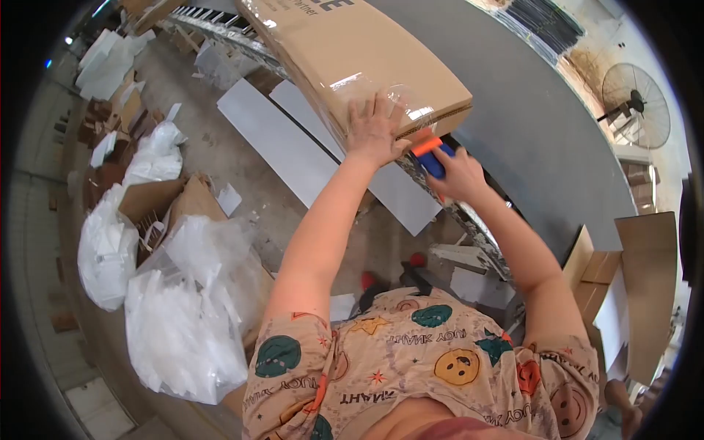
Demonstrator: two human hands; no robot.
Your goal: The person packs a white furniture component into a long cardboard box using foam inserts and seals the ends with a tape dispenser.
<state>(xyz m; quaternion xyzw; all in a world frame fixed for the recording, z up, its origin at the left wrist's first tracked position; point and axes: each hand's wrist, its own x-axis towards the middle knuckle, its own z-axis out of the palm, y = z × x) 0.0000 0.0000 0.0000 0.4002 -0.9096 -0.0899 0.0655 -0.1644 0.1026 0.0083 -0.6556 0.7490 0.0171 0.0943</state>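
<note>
A long brown cardboard box [381,62] lies on the grey work surface, with clear glossy tape across its near end. My left hand [372,133] rests on that end, palm down with fingers spread, holding nothing. Just right of it, my right hand [462,177] is closed round the blue handle of a hand-held tape dispenser [431,160]. The dispenser's orange front is close against the box's near end, by my left thumb. Whether its tape touches the cardboard, I cannot tell.
The grey work surface [546,139] runs along the right, with rollers [213,20] at far left. White panels [268,136] lie below its edge. Bags of white packing material [183,334] crowd the left floor. Cardboard [649,275] stands at right, a fan [636,103] beyond.
</note>
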